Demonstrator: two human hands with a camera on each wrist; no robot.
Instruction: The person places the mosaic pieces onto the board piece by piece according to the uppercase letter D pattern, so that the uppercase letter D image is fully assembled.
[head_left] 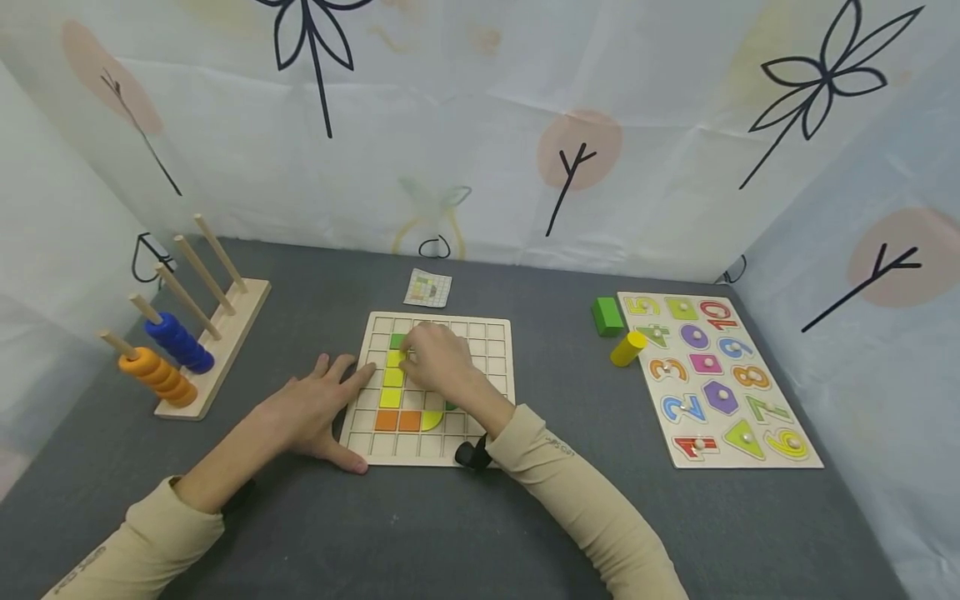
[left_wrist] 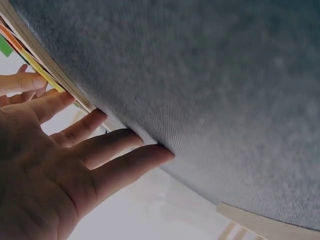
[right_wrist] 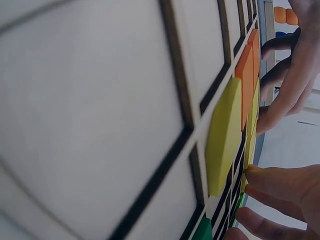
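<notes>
Right hand (head_left: 437, 360) fingers curled down onto the yellow square tiles (head_left: 393, 377) in the square wooden grid board (head_left: 495, 350), fingertips at the top of the yellow column just beside a green tile (head_left: 397, 340); the right wrist view shows fingertips (right_wrist: 272, 177) touching the tile edge, but whether they actually pinch a tile cannot be told. Left hand (head_left: 311, 408) lies flat with fingers spread and straight, fingertips (left_wrist: 150, 155) on the dark grey table (head_left: 375, 533) and thumb along the board's near left edge, holding nothing. The board sits mid-table; the yellow column runs down to two orange square tiles (head_left: 397, 420) and a yellow-green curved tile (head_left: 432, 419) in the near rows, with another green tile (head_left: 451, 406) peeking out under the right wrist. A small pattern card (head_left: 427, 288) lies just beyond the board's far edge. Far left stands a wooden peg rack (head_left: 225, 325) with blue rings (head_left: 180, 342) and orange rings (head_left: 159, 377). To the right lie a green block (head_left: 607, 317) and a yellow cylinder (head_left: 627, 348), beside a wooden number puzzle board (head_left: 716, 379).
</notes>
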